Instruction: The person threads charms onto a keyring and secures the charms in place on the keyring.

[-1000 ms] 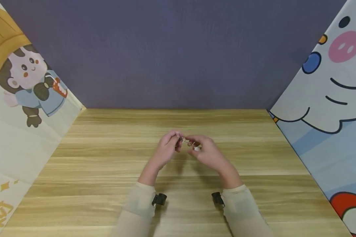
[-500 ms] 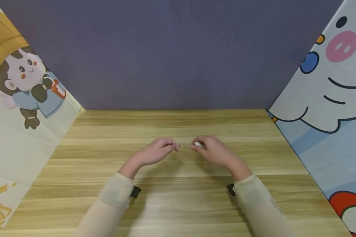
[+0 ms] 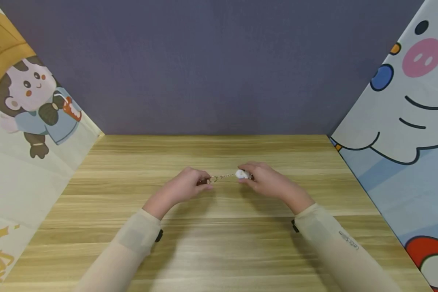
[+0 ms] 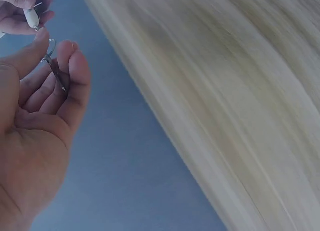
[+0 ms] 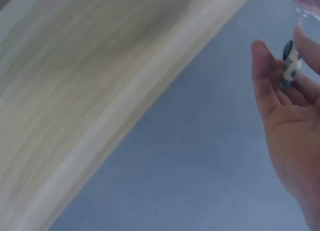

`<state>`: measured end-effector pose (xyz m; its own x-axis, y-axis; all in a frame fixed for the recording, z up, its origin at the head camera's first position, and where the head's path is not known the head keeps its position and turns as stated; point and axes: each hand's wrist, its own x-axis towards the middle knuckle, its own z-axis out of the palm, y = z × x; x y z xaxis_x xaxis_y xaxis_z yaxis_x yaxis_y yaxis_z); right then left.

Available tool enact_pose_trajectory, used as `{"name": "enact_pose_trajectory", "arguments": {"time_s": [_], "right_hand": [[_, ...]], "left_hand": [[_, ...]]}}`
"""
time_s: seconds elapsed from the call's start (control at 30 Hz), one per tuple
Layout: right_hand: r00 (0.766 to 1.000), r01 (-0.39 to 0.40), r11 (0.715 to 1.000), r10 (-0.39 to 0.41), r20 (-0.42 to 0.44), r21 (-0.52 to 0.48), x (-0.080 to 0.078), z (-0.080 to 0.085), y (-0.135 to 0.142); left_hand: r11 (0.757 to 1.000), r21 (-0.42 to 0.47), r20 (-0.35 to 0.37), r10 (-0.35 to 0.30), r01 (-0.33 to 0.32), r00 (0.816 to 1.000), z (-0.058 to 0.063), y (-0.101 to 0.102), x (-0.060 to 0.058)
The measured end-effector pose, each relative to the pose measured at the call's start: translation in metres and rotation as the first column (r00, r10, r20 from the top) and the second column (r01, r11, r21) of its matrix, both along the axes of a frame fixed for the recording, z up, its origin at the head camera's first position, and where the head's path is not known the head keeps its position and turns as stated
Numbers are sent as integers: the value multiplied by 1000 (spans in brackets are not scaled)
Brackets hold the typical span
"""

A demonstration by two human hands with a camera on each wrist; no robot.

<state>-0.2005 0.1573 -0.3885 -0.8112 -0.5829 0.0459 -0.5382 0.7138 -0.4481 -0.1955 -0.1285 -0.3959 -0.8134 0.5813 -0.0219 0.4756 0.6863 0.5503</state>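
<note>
A keychain stretches between my two hands above the table. My left hand holds its metal clasp end; in the left wrist view the silver clasp lies against the curled fingers, near the thumb tip. A thin gold-toned chain runs level from there to a small white charm. The right hand grips that charm between thumb and fingers. Seen from the right wrist, the charm is whitish with blue-green patches, and the fingers hide part of it.
Under both hands lies a wood-grain tabletop. A dark blue-grey panel rises at its back edge. Cartoon-printed panels stand on the left and right.
My hands have drawn apart sideways, and the chain between them now shows stretched out. The white charm sticks out more from the right fingertips. The left forearm has swung outward.
</note>
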Motion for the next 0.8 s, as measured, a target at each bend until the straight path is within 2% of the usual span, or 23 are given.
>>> {"name": "enact_pose_trajectory", "arguments": {"time_s": [0.17, 0.23, 0.33, 0.43, 0.6, 0.67, 0.8], "right_hand": [[992, -53, 998, 51, -114, -19, -7, -14, 2], [990, -61, 998, 57, -128, -31, -9, -20, 2], [996, -28, 998, 23, -83, -64, -12, -31, 1], [999, 48, 990, -45, 22, -133, -15, -42, -1], [967, 190, 968, -155, 203, -164, -17, -62, -3], [959, 208, 968, -173, 222, -144, -16, -69, -2], [962, 215, 966, -184, 202, -145, -17, -77, -2]], "left_hand": [[1000, -14, -12, 18, -18, 1000, -5, -2, -3], [999, -11, -35, 34, -34, 999, -9, -3, -5], [997, -7, -81, 78, -78, 994, -16, -4, -8], [991, -12, -90, 129, -131, 988, -25, -3, -12], [980, -73, -43, 183, -186, 982, -38, 0, -14], [978, -83, -28, 192, -194, 981, -42, 1, -13], [978, -47, -1, 201, -201, 980, -50, 2, -14]]}}
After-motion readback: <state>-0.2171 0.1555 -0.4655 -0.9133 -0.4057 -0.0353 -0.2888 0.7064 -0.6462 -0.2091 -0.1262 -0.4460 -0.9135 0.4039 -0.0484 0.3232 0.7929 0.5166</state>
